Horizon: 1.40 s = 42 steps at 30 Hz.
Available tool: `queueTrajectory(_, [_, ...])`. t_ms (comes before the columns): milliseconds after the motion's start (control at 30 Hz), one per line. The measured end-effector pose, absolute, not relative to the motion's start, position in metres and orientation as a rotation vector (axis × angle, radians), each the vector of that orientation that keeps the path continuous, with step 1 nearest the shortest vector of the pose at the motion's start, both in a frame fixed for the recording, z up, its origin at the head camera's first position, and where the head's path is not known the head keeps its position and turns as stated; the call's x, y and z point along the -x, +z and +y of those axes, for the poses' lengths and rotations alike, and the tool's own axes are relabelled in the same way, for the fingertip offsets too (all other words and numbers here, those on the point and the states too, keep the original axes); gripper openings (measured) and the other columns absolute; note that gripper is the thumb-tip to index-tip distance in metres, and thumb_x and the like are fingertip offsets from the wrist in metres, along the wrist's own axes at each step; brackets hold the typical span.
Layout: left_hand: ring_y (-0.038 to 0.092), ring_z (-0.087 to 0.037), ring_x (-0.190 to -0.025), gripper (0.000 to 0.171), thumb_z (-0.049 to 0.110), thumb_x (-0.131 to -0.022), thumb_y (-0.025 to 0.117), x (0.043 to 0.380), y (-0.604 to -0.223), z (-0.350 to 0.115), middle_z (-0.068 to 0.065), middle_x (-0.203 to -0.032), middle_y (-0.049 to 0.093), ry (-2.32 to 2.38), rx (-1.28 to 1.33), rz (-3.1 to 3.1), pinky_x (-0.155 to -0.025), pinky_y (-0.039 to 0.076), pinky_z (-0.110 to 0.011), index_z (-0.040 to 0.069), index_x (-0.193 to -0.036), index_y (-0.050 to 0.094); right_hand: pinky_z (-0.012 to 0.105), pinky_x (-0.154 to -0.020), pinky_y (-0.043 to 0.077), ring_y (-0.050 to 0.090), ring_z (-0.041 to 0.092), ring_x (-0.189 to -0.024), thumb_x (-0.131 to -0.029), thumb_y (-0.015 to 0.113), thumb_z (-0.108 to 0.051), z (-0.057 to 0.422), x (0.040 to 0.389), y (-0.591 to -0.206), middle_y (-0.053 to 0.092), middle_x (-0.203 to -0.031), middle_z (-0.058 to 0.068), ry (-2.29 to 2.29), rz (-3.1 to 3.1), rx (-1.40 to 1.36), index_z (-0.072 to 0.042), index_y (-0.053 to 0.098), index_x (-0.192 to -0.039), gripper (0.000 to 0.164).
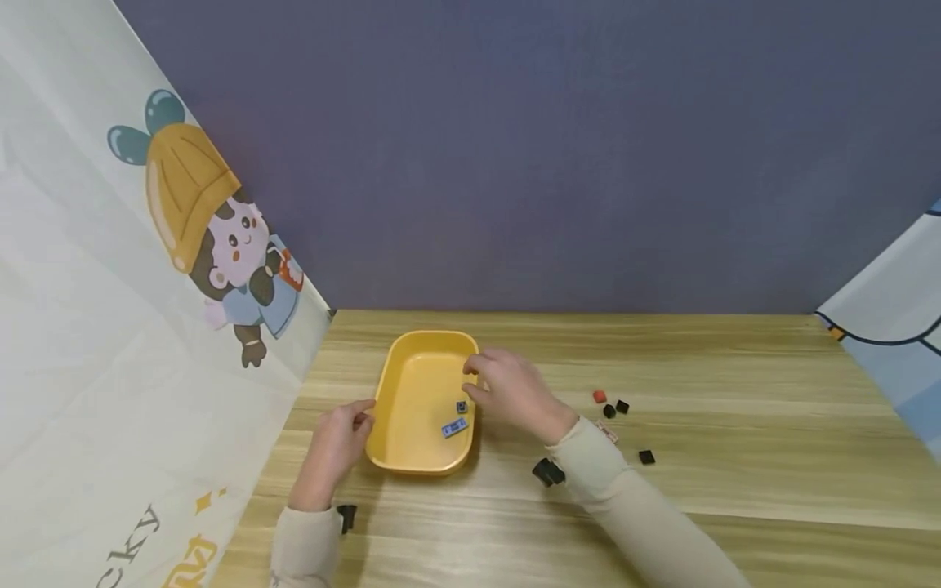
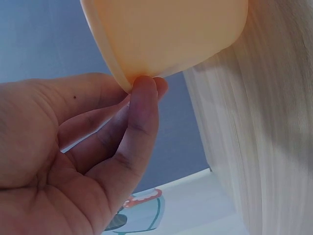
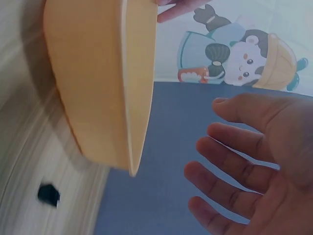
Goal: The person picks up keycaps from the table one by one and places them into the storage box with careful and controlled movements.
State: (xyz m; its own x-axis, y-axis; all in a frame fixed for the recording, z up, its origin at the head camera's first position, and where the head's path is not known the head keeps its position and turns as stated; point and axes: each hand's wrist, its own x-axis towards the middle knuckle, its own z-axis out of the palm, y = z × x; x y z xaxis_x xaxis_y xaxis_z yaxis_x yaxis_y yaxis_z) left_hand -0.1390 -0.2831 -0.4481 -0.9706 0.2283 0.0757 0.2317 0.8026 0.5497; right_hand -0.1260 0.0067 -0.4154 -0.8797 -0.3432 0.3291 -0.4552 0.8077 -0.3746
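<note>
A yellow plastic tray (image 1: 417, 396) lies on the wooden table, with a small blue flat block (image 1: 454, 428) and a little dark cube (image 1: 461, 407) inside near its right wall. My left hand (image 1: 338, 449) is at the tray's left side. Seen close in the left wrist view, its thumb and fingers pinch the rim of the tray (image 2: 166, 34). Over the right edge, my right hand (image 1: 518, 396) hovers with fingers spread and loosely bent. In the right wrist view, that hand (image 3: 254, 161) holds nothing, and a gap shows between its fingertips and the tray wall (image 3: 93, 83).
Right of the tray lie a red cube (image 1: 599, 396), several small black pieces (image 1: 647, 457) and a pinkish flat block (image 1: 607, 431) partly behind the right sleeve. Larger black pieces (image 1: 546, 472) sit beside the right forearm, and another black piece (image 1: 347, 516) by the left wrist. A dark blue panel (image 1: 559, 163) stands behind the table.
</note>
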Motion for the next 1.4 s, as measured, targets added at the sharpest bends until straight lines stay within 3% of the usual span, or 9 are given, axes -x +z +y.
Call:
queueTrajectory(300, [0.060, -0.017, -0.070, 0.028, 0.000, -0.093, 0.065, 0.139, -0.449, -0.284, -0.012, -0.089, 0.071, -0.887, 0.398, -2.971, -0.060, 0.051, -0.031, -0.007, -0.120, 0.068, 0.037, -0.078, 0.055, 0.066, 0.020, -0.091, -0.089, 0.078, -0.021, 0.054, 0.102, -0.418, 0.069, -0.104, 0.004, 0.613, -2.727, -0.526, -0.008, 0.072, -0.107, 0.023])
queueTrajectory(600, [0.061, -0.019, -0.073, 0.029, 0.001, -0.095, 0.063, 0.140, -0.448, -0.285, -0.013, -0.092, 0.071, -0.908, 0.408, -2.992, -0.061, 0.051, -0.032, -0.007, -0.122, 0.067, 0.048, -0.074, 0.054, 0.066, 0.025, -0.084, -0.086, 0.081, -0.017, 0.110, 0.074, -0.430, 0.070, -0.098, 0.007, 0.471, -2.702, -0.379, -0.007, 0.073, -0.105, 0.023])
queueTrajectory(800, [0.063, -0.021, -0.077, 0.030, 0.001, -0.096, 0.062, 0.139, -0.447, -0.287, -0.015, -0.095, 0.071, -0.922, 0.412, -3.008, -0.062, 0.052, -0.033, -0.007, -0.124, 0.066, 0.043, -0.061, 0.052, 0.062, 0.022, -0.074, -0.085, 0.081, -0.017, 0.138, 0.055, -0.440, 0.067, -0.087, 0.006, 0.376, -2.709, -0.315, -0.007, 0.073, -0.099, 0.019])
queueTrajectory(1067, [0.065, -0.025, -0.081, 0.030, 0.001, -0.095, 0.063, 0.139, -0.446, -0.291, -0.017, -0.097, 0.071, -0.901, 0.416, -3.010, -0.064, 0.053, -0.035, -0.008, -0.124, 0.065, 0.039, -0.055, 0.050, 0.060, 0.023, -0.071, -0.083, 0.082, -0.017, 0.153, 0.040, -0.456, 0.066, -0.085, 0.006, 0.346, -2.764, -0.239, -0.005, 0.074, -0.095, 0.019])
queueTrajectory(1400, [0.066, -0.026, -0.081, 0.030, 0.001, -0.095, 0.063, 0.140, -0.448, -0.290, -0.019, -0.097, 0.071, -0.879, 0.435, -3.009, -0.064, 0.054, -0.036, -0.009, -0.124, 0.065, 0.050, -0.069, 0.054, 0.063, 0.025, -0.078, -0.087, 0.078, -0.024, 0.159, 0.027, -0.481, 0.066, -0.086, 0.003, 0.331, -2.893, -0.096, -0.006, 0.073, -0.098, 0.021])
